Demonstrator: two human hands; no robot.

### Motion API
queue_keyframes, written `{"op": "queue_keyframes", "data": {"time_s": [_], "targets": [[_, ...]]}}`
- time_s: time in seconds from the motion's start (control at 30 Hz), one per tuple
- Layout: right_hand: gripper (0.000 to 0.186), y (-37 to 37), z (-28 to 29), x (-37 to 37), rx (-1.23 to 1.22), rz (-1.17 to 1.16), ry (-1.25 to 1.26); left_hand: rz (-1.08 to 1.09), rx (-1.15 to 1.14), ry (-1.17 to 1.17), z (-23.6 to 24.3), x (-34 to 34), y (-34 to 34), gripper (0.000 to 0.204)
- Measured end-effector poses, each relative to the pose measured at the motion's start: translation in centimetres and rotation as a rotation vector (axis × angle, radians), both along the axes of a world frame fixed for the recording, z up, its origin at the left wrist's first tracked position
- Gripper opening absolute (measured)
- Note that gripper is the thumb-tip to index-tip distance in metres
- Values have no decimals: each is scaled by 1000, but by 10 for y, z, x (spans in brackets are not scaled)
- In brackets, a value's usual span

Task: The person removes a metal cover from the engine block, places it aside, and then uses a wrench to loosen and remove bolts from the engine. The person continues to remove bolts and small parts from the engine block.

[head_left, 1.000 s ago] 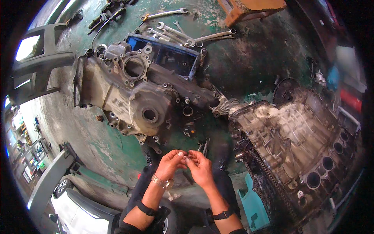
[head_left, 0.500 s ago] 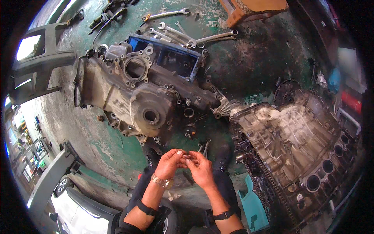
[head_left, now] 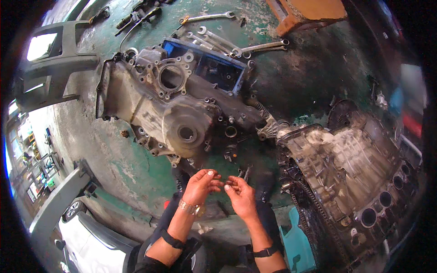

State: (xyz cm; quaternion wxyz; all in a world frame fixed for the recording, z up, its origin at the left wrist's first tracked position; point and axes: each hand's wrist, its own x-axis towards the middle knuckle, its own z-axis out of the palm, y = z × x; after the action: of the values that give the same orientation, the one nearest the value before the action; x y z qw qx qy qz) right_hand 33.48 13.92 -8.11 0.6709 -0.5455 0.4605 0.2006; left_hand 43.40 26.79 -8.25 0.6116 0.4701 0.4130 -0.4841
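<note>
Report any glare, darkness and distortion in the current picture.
Head view: the white car looks nearly washed out; head view: the blue box is dark inside; head view: fisheye curving toward the rim, black corners; head view: left hand and right hand well lit.

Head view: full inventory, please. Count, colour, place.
Metal housing: one, grey-brown, centre-left
Engine block: one, grey-brown, right
Chain: one, dark, block's left edge
Open bin: one, blue, beyond housing
Wrenches: several, silver, mostly beyond bin
Stool-like object: one, orange, top right
Plastic container: one, teal, bottom right
Frame panel: one, dark grey, upper left
Car: one, white, lower left
Floor: one, worn green, throughout
Watch: one, metallic, left forearm
Bands: two, black, both forearms
Legs: two, dark-clothed, behind hands
Left hand: one, bare, lower centre
Right hand: one, bare, lower centre
</note>
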Motion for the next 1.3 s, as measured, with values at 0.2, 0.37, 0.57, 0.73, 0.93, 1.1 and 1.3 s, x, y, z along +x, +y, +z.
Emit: {"op": "queue_keyframes", "data": {"time_s": [0.2, 0.37, 0.57, 0.73, 0.93, 1.1, 1.3], "targets": [[34, -4, -1, 0, 31, 8, 34, 115, 86, -96, -4, 17, 15, 23], [34, -9, 0, 3, 52, -21, 50, 183, 181, -147, -4, 29, 27, 25], [33, -8, -6, 7, 55, -95, 33, 230, 226, -170, -6, 40, 37, 25], [31, -11, -12, 18, -6, -99, -38, 208, 187, -161, -6, 51, 47, 23], [31, -13, -21, 43, 36, -190, -76, 271, 393, -361, -6, 72, 73, 14], [38, -9, -20, 61, 37, -260, -131, 415, 696, -481, -11, 92, 105, 17], [54, -1, -32, 99, 22, -172, -130, 224, 773, -306, -19, 103, 117, 59]]}}
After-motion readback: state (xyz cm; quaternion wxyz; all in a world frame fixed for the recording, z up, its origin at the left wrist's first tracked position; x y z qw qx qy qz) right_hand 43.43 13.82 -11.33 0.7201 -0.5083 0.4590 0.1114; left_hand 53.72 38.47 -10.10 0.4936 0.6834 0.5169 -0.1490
